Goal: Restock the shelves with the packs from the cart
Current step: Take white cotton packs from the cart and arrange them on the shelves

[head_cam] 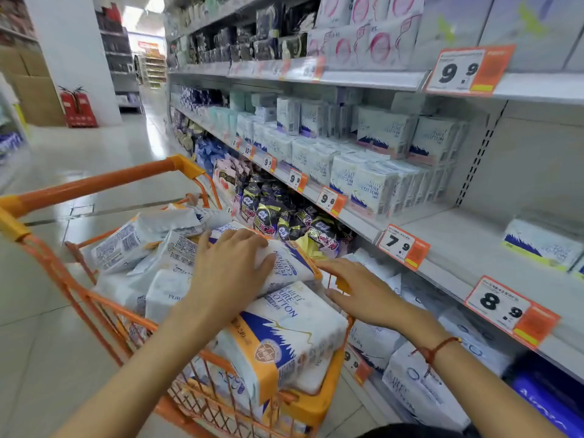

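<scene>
Supermarket aisle, pale tiled floor (79,147); an orange cart (94,184) stands just left of the shelves (442,235). Heaped in the cart are white cotton packs (284,336), at least six. Two hands reach over them: the left hand (230,270) curls its fingers round one pack (284,263) on top of the heap, and the right hand (360,289), fingers straight, touches that pack's end at the cart's rim. Beyond the cart, two red extinguishers (77,105) stand against a white pillar (72,42).
</scene>
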Tool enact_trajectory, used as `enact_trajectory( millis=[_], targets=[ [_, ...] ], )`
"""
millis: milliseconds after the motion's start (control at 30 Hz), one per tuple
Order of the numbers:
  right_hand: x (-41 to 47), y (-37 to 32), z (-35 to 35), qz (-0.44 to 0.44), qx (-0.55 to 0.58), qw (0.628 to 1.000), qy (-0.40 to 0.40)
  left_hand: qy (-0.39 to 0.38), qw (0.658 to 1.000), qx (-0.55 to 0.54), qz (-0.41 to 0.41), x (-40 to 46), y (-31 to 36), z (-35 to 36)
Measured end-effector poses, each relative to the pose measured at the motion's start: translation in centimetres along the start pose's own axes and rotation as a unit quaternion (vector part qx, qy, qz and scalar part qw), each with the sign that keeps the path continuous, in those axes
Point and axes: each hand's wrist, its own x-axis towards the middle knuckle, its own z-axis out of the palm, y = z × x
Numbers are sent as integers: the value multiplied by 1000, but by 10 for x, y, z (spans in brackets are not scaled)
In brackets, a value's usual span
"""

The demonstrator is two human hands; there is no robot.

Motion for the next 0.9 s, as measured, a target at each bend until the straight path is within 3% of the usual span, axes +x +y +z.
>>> enact_trajectory(
  millis=[100,367,467,533,600,633,733,800,900],
  targets=[
    [1,12,11,70,1,996,-62,-3,998,-60,23,-1,-5,17],
    [4,34,15,70,-53,994,-60,-5,990,-129,52,15,9,36],
    [7,21,3,114,-70,988,74,-44,980,-190,42,22,14,32],
    [6,6,-10,115,38,984,130,-90,965,-244,26,30,14,25],
    [4,-7,-27,115,158,979,57,-152,956,-253,-6,39,14,15],
    [1,-11,-34,108,181,977,-12,-173,964,-202,-21,42,15,11],
    [-11,-26,-42,62,155,969,-183,-187,979,64,-56,43,22,0],
    [-14,-31,-44,60,168,959,-222,-200,966,143,-77,43,25,-5],
    [-15,-30,-47,64,200,955,-208,-235,961,132,-70,46,19,-9]
  ],
)
